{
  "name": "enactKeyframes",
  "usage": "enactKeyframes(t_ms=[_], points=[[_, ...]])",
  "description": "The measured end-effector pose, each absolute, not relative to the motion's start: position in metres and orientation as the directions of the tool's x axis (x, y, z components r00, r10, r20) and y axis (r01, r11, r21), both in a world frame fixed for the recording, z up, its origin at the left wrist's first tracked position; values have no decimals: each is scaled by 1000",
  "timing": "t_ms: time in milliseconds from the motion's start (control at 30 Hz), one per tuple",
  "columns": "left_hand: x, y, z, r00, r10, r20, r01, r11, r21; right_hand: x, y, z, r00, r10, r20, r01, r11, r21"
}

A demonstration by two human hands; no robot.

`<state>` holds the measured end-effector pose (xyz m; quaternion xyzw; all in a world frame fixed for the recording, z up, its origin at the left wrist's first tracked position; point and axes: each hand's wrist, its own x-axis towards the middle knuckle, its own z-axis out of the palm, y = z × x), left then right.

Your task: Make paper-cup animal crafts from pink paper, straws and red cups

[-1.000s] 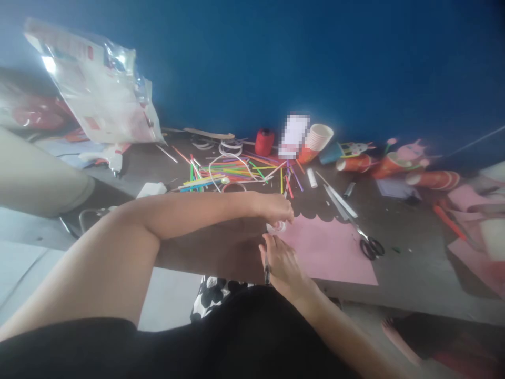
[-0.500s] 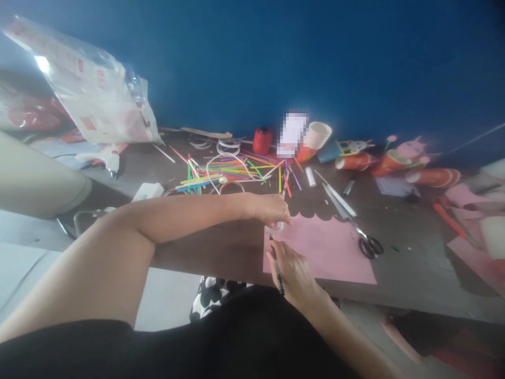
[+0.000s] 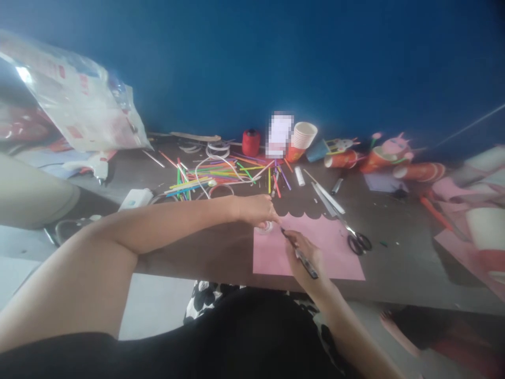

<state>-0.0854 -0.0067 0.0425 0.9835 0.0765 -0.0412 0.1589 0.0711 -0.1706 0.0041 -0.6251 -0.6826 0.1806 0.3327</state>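
Observation:
A sheet of pink paper [image 3: 272, 260] with a scalloped far edge lies on the table. My left hand [image 3: 257, 209] reaches across to its far left part, fingers curled down on a small white ring [image 3: 265, 228] that looks like a tape roll. The ring is partly hidden by the fingers. In my right hand [image 3: 313, 252] is a dark pen [image 3: 305, 261], its tip pointing up and left, close beside the left fingertips. Black-handled scissors [image 3: 359, 243] rest across the paper's right edge.
Several coloured sticks [image 3: 221, 173], a white cable, a red spool [image 3: 251, 142] and paper cups [image 3: 305, 135] stand or lie at the back. A glue gun [image 3: 94, 166] and a plastic bag [image 3: 87, 100] are at left. Paper-cup crafts [image 3: 389, 152] are at right.
My right hand has moved right and slightly up with the pen, which now slants the other way. My left hand stays on the ring; the view has shifted slightly.

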Motion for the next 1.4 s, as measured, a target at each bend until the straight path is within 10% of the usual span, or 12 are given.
enactKeyframes(t_ms=[400,633,767,1000,1400], points=[[-96,-19,51,968,251,14,233,-915,329,111,-135,21,36,963,266,666,175,-725],[-78,-48,87,729,680,77,350,-467,812,113,-107,65,-149,985,-82,890,97,-445],[-61,-55,88,554,832,17,247,-184,951,108,-103,77,-302,943,-136,837,194,-511],[-37,-54,67,301,952,-55,17,53,998,121,-106,85,-353,918,-178,680,122,-723],[-6,-63,67,181,981,-67,-117,89,989,135,-112,76,-225,974,-18,794,172,-583]])
